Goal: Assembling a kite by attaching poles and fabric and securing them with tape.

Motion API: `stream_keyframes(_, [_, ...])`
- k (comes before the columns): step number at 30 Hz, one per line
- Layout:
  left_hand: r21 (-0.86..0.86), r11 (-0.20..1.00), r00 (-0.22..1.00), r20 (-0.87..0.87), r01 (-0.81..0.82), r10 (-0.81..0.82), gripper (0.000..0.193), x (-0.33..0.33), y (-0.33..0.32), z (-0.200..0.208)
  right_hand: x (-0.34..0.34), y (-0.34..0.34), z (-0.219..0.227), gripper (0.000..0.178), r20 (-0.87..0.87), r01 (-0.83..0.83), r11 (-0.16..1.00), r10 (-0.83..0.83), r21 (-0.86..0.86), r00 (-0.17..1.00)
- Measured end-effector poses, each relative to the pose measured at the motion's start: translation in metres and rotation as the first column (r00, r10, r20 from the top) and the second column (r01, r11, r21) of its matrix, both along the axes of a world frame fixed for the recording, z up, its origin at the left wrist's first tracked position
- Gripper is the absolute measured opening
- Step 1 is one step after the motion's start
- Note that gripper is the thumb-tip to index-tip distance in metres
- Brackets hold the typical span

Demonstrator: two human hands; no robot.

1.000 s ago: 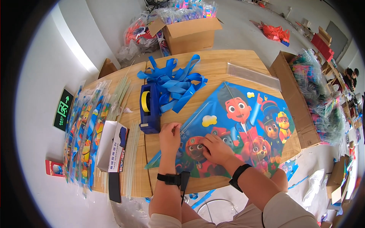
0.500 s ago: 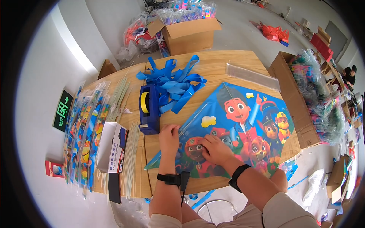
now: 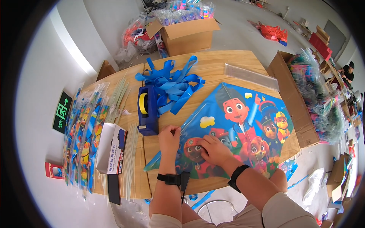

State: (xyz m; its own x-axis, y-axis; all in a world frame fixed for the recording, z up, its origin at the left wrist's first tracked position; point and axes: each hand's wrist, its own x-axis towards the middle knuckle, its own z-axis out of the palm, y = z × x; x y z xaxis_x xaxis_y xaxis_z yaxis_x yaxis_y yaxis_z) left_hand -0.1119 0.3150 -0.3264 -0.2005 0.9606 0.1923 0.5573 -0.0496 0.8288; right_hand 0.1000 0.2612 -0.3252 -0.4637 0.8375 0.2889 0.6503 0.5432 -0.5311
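Note:
A blue kite (image 3: 258, 129) printed with cartoon characters lies across the right part of the wooden table, a thin rod running down its middle and another along its left edge. At that left edge my left hand (image 3: 169, 139) is closed, thumb and fingers pinched together on the kite's border; exactly what lies between the fingertips is hidden. My right hand (image 3: 216, 150) rests on the kite's lower left part, its fingers bent and drawn together on the sheet. Just beyond my left hand stands a blue tape dispenser (image 3: 148, 123) with a yellow-cored roll.
Blue ribbon (image 3: 176, 89) is heaped behind the dispenser. To the left lie thin rods (image 3: 131, 159), an opened white box (image 3: 106, 146) and bagged kites (image 3: 85, 133). A clear plastic strip (image 3: 251, 77) lies at the far right; cardboard boxes (image 3: 188, 38) full of packets stand beyond the table.

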Motion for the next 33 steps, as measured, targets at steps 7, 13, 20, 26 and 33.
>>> stream_keyframes(7, [-0.015,0.999,0.995,-0.096,-0.038,0.036,0.021,-0.010,0.006,-0.010,0.000,0.000,-0.001,0.022,-0.018,0.002,1.000,-0.002,0.009,1.000])
stream_keyframes(13, [-0.059,0.998,0.999,-0.014,-0.036,0.035,0.021,-0.014,0.005,-0.006,0.000,-0.001,0.000,0.021,-0.022,0.001,1.000,-0.001,0.019,1.000])
stream_keyframes(20, [-0.026,0.999,0.993,-0.117,0.020,-0.023,0.018,-0.008,0.003,-0.003,0.000,0.000,0.000,0.022,-0.022,-0.002,1.000,0.002,-0.010,1.000])
stream_keyframes(26, [0.051,0.998,0.995,-0.095,0.046,-0.041,0.016,-0.001,0.006,-0.005,0.000,0.000,0.000,0.025,-0.008,-0.005,1.000,0.005,-0.012,1.000])
stream_keyframes(33, [0.026,1.000,0.983,-0.183,-0.014,0.018,0.011,0.011,0.005,-0.003,0.000,-0.001,0.002,0.026,0.002,0.007,1.000,-0.007,-0.023,1.000])
